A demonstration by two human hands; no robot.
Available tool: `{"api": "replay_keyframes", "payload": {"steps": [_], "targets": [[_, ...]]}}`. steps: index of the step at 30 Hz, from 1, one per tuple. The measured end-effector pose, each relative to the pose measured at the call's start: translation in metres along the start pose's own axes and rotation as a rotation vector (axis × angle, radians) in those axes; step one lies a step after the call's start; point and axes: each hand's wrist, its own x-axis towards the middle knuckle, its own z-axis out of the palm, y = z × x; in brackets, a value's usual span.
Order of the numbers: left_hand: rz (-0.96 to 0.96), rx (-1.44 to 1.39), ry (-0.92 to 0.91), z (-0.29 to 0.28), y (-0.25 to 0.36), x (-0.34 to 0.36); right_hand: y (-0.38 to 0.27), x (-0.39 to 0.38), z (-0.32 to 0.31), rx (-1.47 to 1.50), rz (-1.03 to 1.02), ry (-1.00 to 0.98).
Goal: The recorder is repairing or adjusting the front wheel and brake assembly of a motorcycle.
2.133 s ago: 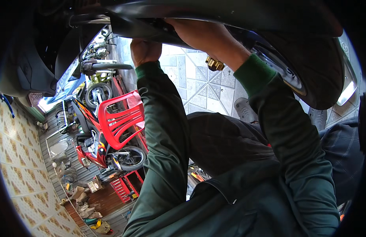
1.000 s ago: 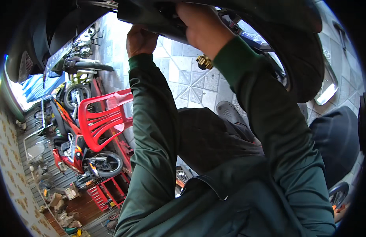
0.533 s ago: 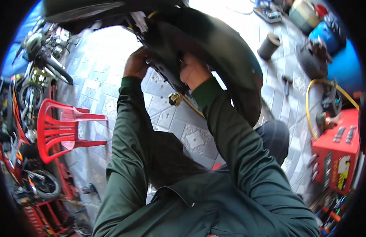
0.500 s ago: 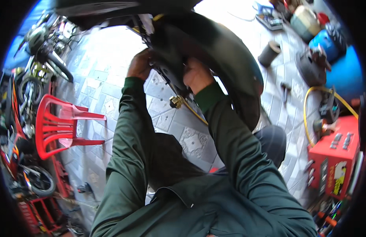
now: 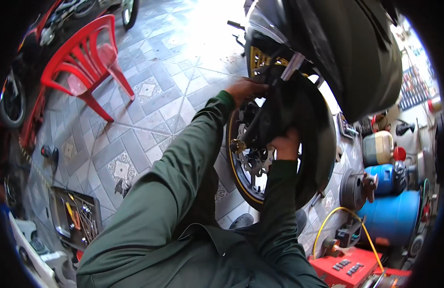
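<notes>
A motorcycle wheel (image 5: 235, 165) with a yellow-striped rim and a perforated brake disc (image 5: 260, 168) stands in front of me. Over the tyre sits a dark mudguard (image 5: 315, 115). My left hand (image 5: 246, 90) pinches the mudguard's left upper edge. Lower down and to the right, my right hand (image 5: 286, 142) grips the same dark piece near the fork, its fingertips partly hidden by it. A gold-coloured axle end (image 5: 238, 146) sticks out at the hub between my arms. The motorcycle's black bodywork (image 5: 356, 57) hangs above, at the upper right.
A red plastic chair (image 5: 85, 67) stands on the tiled floor to the left. An open tool tray (image 5: 75, 216) lies at lower left. On the right are a blue barrel (image 5: 390, 216), a tan jerrycan (image 5: 377, 148), a red machine (image 5: 346, 266) and a yellow hose (image 5: 322, 223).
My view has swung, so the wheel and bodywork sit further right and the chair higher up. The rim and brake disc now show. Both hands stay at the dark mudguard.
</notes>
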Motion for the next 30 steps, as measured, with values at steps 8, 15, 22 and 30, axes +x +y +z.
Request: {"api": "replay_keyframes", "payload": {"steps": [8,15,22,30], "targets": [[-0.009,-0.027,0.008,-0.003,-0.003,-0.005,-0.017,0.023,-0.031,0.252,0.353,-0.256],[-0.018,-0.174,0.251,-0.006,0.025,-0.036,-0.013,0.019,-0.011,0.179,0.189,0.090],[0.045,-0.083,0.329,-0.004,0.036,-0.063,-0.010,0.024,-0.018,0.314,0.203,-0.223],[0.051,0.045,0.379,-0.002,0.034,-0.073,-0.006,0.010,-0.013,0.187,0.172,-0.074]]}}
